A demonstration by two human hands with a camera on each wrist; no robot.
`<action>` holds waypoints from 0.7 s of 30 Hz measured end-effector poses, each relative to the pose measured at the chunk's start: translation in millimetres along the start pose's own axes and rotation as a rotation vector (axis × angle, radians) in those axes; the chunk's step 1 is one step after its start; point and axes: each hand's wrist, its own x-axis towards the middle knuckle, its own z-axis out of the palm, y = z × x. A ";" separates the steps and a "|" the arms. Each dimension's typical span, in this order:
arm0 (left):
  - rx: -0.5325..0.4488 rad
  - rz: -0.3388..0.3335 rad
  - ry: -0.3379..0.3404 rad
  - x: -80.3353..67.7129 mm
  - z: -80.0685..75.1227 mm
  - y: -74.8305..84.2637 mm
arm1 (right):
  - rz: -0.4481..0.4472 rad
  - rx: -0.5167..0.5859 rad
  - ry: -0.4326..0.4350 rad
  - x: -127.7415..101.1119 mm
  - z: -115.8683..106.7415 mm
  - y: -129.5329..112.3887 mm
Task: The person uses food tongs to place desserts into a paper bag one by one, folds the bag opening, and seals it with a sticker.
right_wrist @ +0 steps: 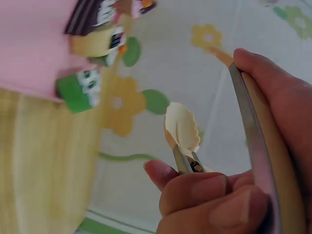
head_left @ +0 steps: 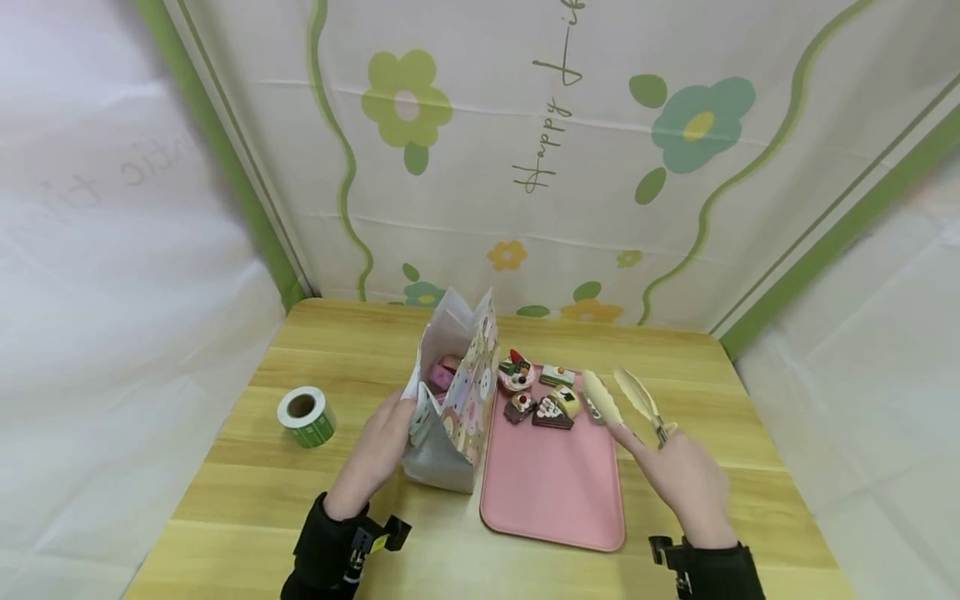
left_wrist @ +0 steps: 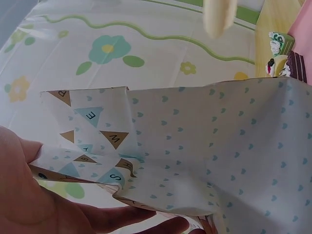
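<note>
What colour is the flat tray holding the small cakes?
Pink; the flat plastic tray shows best in the head view.

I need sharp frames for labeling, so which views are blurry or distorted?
Head view: sharp, evenly lit, wide-angle bend at the edges; right hand slightly smeared. Left wrist view: bag crisp, left hand soft. Right wrist view: tongs and cakes blurred.
</note>
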 end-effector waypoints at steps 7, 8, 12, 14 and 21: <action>0.010 0.008 0.009 1.8 0.2 -0.8 | 0.043 -0.057 -0.037 15.2 27.6 25.4; 0.010 0.011 0.010 2.1 0.2 -0.8 | 0.047 -0.070 -0.032 17.5 31.7 28.2; 0.006 0.022 0.006 3.0 -0.2 -0.9 | 0.031 -0.102 0.002 25.5 46.8 34.2; 0.007 0.019 0.003 3.1 -0.3 -1.2 | -0.001 -0.124 0.028 30.0 53.0 36.1; -0.008 0.000 -0.002 1.2 0.3 -1.4 | -0.083 -0.186 0.086 42.7 62.1 40.5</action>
